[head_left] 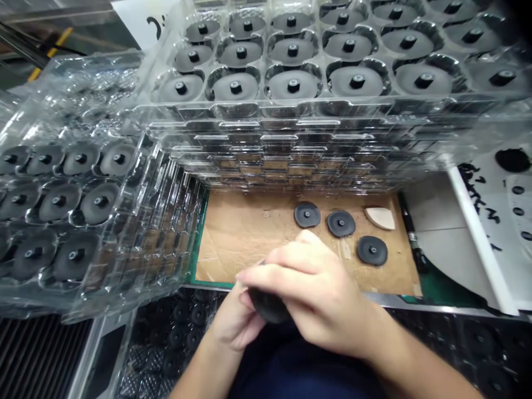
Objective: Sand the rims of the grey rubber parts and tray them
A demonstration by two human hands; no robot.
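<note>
Two-handed grip: left hand (233,321) and right hand (313,282) clasp one black disc (270,307) by near edge of cardboard sheet (241,233); probably light, stiff, maybe slippery, best pinched by rim. Three similar discs (372,251) lie on the flat sheet; clear plastic trays (286,124) stack high behind and left, tight space.

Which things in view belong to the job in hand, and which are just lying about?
Likely part of the job:
- dark part between the left hand and right hand
- three loose dark discs
- cardboard sheet under them
- clear trays holding similar discs

Apparently just lying about:
- pale wedge, use unclear
- white sheet behind the trays
</note>
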